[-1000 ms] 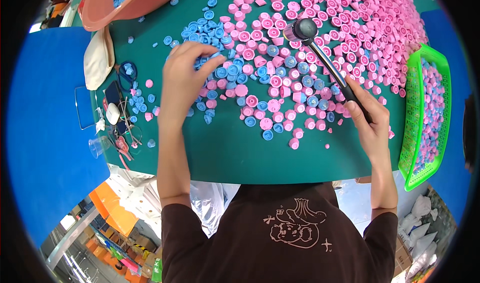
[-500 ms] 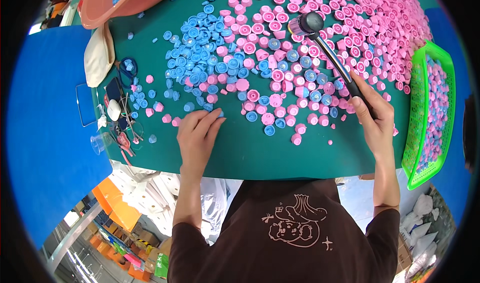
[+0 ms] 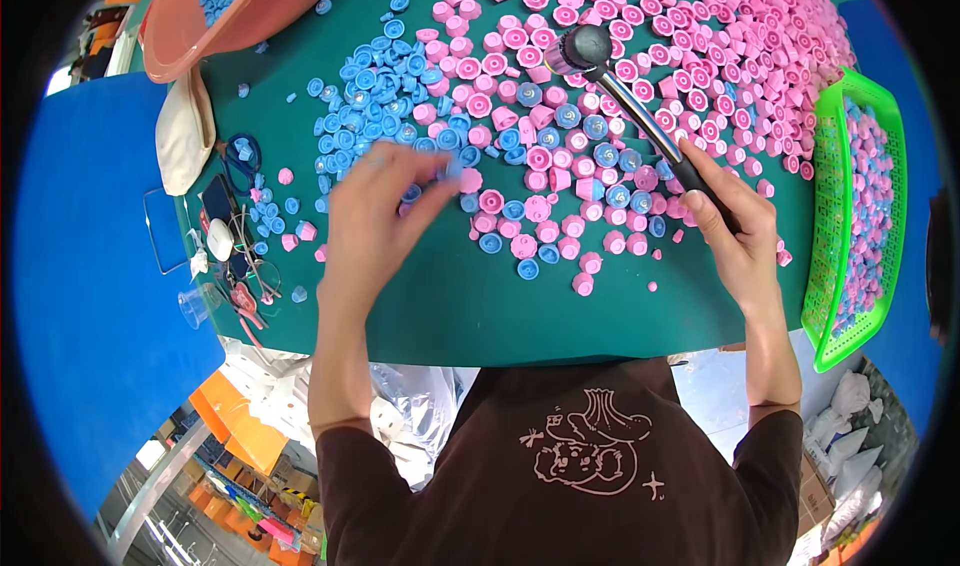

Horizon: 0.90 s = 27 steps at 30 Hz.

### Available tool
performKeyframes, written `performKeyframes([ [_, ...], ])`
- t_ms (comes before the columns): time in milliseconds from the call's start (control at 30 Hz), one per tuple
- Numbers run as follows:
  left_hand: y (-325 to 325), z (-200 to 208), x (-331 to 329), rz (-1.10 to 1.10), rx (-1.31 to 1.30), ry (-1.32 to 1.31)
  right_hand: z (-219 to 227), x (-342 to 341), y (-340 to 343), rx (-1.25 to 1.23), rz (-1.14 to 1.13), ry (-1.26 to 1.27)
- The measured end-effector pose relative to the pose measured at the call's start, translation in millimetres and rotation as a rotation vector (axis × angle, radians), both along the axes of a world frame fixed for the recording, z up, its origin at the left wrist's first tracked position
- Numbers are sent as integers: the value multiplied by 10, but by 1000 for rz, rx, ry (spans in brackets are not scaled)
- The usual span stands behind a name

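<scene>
My right hand is wrapped round the black grip of a mallet with a shiny metal shaft. Its round dark head hovers over or rests among pink plastic caps; I cannot tell which. At the pile of blue plastic caps, my left hand is smeared by motion. A blue cap shows between its thumb and finger, pinched. Around both hands lie loose pink and blue caps, and several blue pieces with a clear centre sit among the pink ones.
A green basket full of mixed pieces stands at the right edge. At the far left are a salmon basin of blue pieces and a cream pouch. Below them lie scissors, a white mouse-shaped object, pink-handled pliers and a clear cup.
My left hand has moved away from me, up to the blue pile's near edge, with a blue cap in its fingers. The right hand keeps the mallet at about the same place.
</scene>
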State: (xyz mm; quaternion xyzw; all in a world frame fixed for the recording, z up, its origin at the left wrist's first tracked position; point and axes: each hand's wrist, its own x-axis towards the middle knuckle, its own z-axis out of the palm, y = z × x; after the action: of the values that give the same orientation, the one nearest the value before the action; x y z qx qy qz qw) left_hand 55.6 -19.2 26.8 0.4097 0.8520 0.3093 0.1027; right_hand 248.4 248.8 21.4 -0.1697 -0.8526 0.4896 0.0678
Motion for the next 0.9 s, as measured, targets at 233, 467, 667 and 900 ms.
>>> performKeyframes([
  [233,408,-230,-405,-85,90,178,24,-56,-53,1,29,1],
  [467,447,-220,-457,-166,73,149,26,-82,-89,12,74,-22],
  [667,339,-70,-447,-36,66,58,165,-246,-223,116,186,-7],
  [900,-392,45,-535,459,-57,149,166,-397,-314,189,293,-100],
])
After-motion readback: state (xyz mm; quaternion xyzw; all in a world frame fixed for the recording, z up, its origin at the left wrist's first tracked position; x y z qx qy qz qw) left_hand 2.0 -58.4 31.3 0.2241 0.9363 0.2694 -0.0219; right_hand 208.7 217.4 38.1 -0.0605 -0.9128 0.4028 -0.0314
